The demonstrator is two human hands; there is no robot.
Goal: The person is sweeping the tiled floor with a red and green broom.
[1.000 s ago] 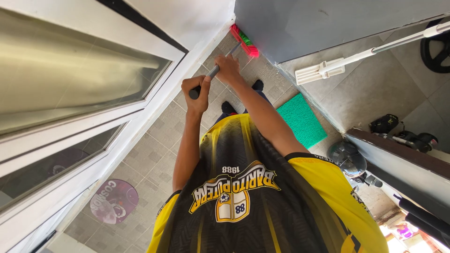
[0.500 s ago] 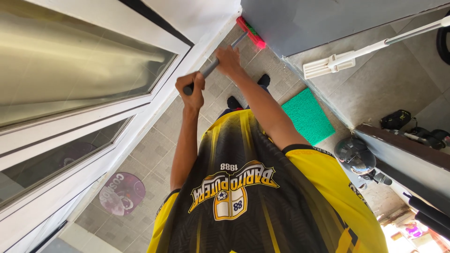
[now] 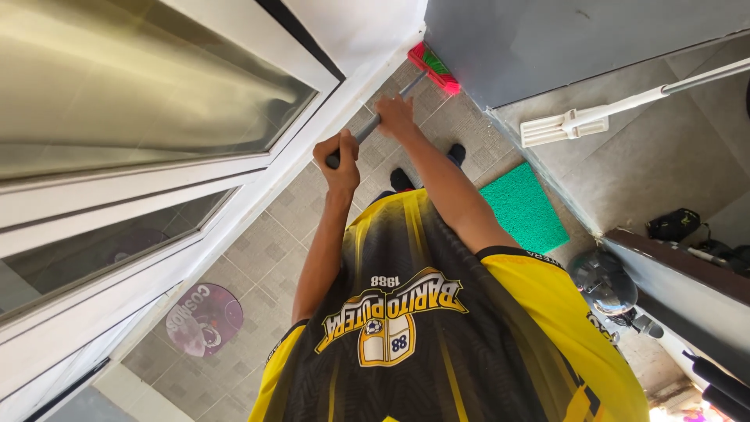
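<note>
Both my hands grip the grey handle (image 3: 367, 133) of a broom. My left hand (image 3: 341, 162) holds the black end of the handle, nearer to me. My right hand (image 3: 397, 117) holds the shaft further down. The broom's pink head with green bristles (image 3: 433, 68) rests on the tiled floor (image 3: 269, 242), in the corner between the white window wall and a grey wall. My black shoes (image 3: 402, 180) stand just behind it.
A green mat (image 3: 523, 207) lies on the tiles to the right. A white mop (image 3: 574, 123) leans over the grey floor beyond a low wall. A round purple mat (image 3: 203, 316) lies at lower left. A helmet (image 3: 601, 281) and dark gear sit at right.
The broom head has stayed in the far corner while my hands shifted along with the view; the camera has swung slightly, moving everything right and down in the picture.
</note>
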